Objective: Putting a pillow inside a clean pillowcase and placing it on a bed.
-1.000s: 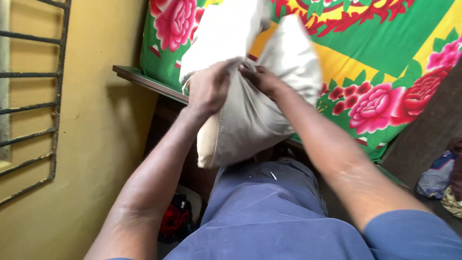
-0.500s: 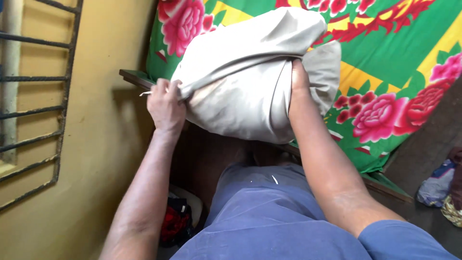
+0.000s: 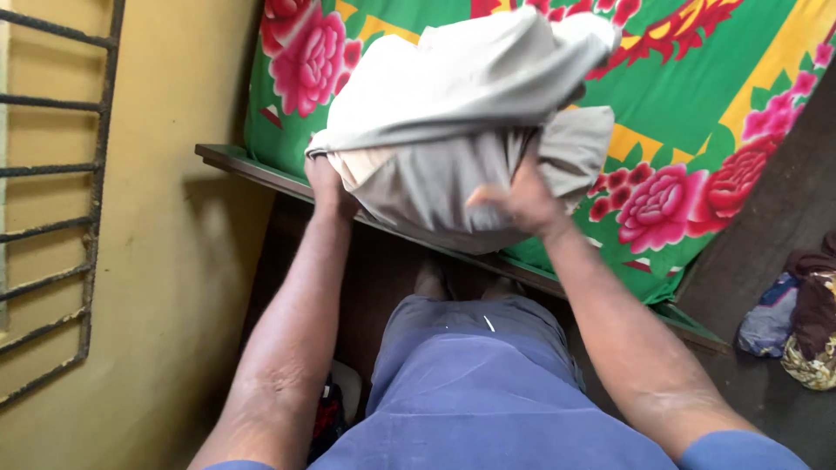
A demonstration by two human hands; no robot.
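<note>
Pillow [image 3: 453, 174] half in grey cover [image 3: 453, 83], over bed edge [image 3: 261, 170]; your left hand [image 3: 324, 184] pinches the cover hem, fingers closed; right hand [image 3: 521, 198] clutches pillow, blurred; a loose left grip could let the cover slip off.

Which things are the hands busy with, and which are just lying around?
Busy with:
left hand
right hand
pale grey cloth case around a cream pillow

Lying around:
green flowered bed sheet
heap of dark clothes on the floor
barred window
</note>
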